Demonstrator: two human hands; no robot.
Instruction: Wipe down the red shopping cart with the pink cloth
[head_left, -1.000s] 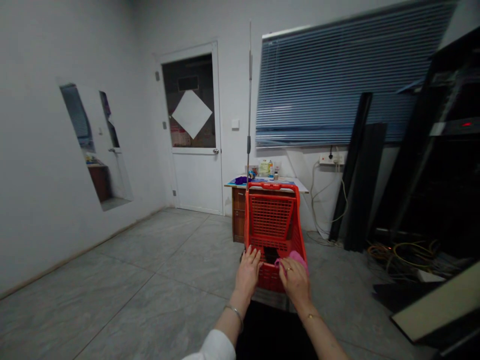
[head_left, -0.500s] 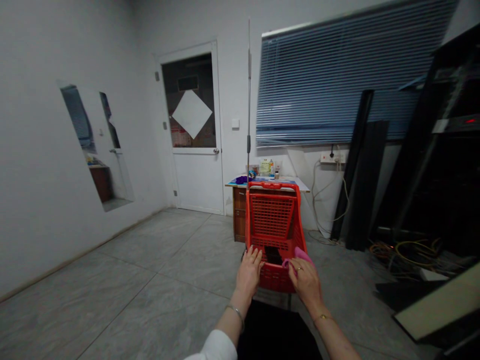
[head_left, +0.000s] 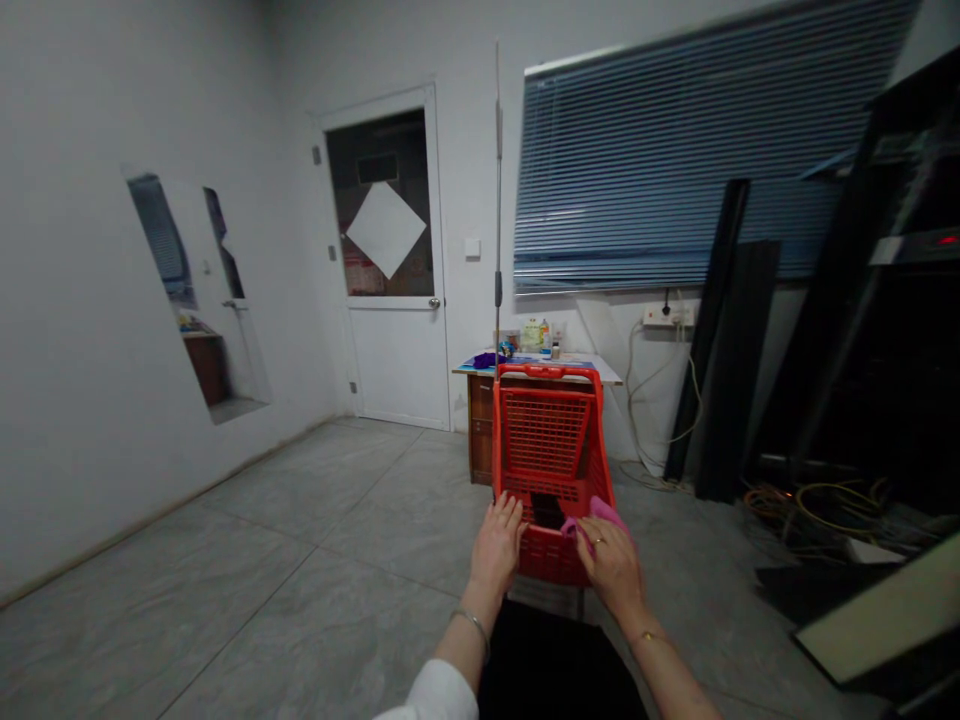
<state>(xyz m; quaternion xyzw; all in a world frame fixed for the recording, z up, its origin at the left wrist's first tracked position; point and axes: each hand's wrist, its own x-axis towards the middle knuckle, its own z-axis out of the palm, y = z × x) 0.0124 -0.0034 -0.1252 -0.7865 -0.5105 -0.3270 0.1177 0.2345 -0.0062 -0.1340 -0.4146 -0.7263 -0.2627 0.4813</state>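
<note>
A red plastic shopping cart point(head_left: 551, 435) with a grid back panel stands directly in front of me. My left hand point(head_left: 496, 545) holds the near left corner of its basket, fingers curved over the rim. My right hand point(head_left: 611, 565) is closed on a pink cloth point(head_left: 611, 514) at the near right corner. Part of the cloth bunches out past the knuckles and touches the rim; the rest is hidden by the fingers. Inside the basket, between my hands, is a dark patch or opening point(head_left: 546, 511) that I cannot make out clearly.
Behind the cart stands a desk point(head_left: 480, 425) with bottles and a purple cloth point(head_left: 489, 360) on top. A thin metal pole point(head_left: 498, 220) rises beside the cart. Dark panels point(head_left: 739, 370), loose cables point(head_left: 832, 500) and a rack are at right. A white door point(head_left: 397, 360) is behind left.
The pink cloth and my right fingers have shifted very slightly at the rim. My left hand keeps its place on the cart. The view has moved a little.
</note>
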